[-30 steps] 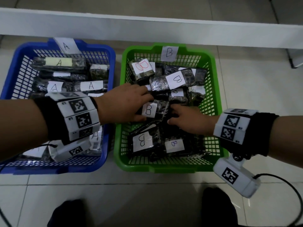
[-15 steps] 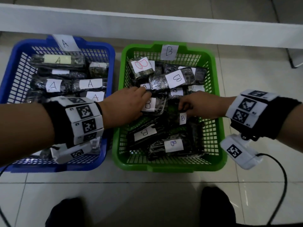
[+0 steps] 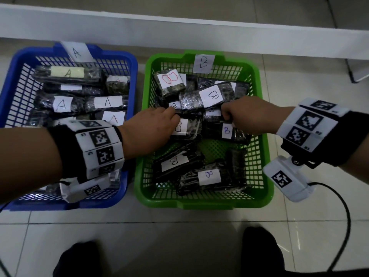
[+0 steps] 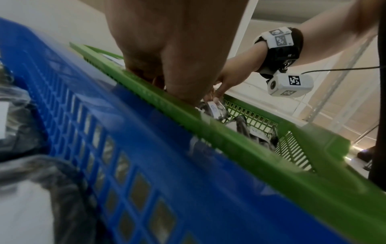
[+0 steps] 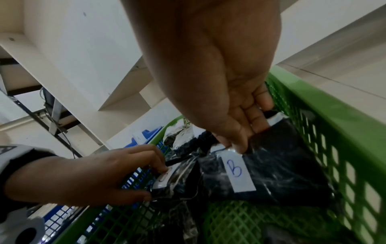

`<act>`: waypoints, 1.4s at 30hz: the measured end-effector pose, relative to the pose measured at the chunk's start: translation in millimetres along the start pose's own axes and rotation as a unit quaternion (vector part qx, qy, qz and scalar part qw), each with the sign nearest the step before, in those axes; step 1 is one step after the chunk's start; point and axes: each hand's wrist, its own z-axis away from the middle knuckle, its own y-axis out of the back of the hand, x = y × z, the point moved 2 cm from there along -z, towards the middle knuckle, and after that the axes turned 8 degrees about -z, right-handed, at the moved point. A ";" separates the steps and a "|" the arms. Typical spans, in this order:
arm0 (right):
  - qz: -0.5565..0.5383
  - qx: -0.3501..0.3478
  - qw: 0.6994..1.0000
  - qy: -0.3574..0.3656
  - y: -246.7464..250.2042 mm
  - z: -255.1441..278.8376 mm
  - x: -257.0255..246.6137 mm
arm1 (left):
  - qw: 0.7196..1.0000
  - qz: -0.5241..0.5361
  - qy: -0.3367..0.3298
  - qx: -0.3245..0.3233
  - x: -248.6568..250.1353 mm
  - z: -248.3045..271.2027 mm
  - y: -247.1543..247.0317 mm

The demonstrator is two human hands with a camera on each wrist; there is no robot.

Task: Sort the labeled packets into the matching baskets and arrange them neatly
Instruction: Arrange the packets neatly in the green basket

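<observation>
In the green plastic mesh basket [image 3: 261,140], the right wrist view alone shows the right hand [image 5: 225,92] pinching a black blue-B-labelled packet [image 5: 277,175]; the left hand [image 5: 87,176] grips a neighbouring black packet [image 5: 177,180].

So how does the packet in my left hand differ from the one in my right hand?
The left hand grips a packet with a black B, while the right hand pinches the top edge of a packet with a blue B. The black-B packet lies toward the blue basket; the blue-B packet lies toward the green basket's right wall. Both are dark, plastic-wrapped, white-labelled, inside the green basket.
</observation>
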 end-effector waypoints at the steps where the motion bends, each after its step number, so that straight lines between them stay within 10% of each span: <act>1: -0.014 0.000 1.000 -0.004 0.2 -1.4 1.7 | 1.000 0.003 -0.001 0.001 0.5 0.0 0.7; 12: 0.067 0.151 0.984 0.071 -36.4 15.4 -3.1 | 0.998 0.058 -0.028 0.021 5.3 16.4 2.4; 17: 0.044 0.018 0.997 0.059 -48.6 16.7 -8.1 | 0.991 0.024 -0.075 -0.109 14.0 25.7 -7.3; 29: -0.185 0.023 0.982 0.032 -27.5 12.0 -17.9 | 0.955 0.193 -0.001 -0.227 25.3 15.4 3.9; 37: -0.431 0.070 0.900 -0.013 -9.1 15.6 -18.8 | 0.800 0.553 0.175 -0.151 22.5 0.4 33.4; 42: -0.595 -0.137 0.792 0.005 -18.1 26.2 -31.2 | 0.664 0.681 0.299 -0.078 29.2 -6.9 29.0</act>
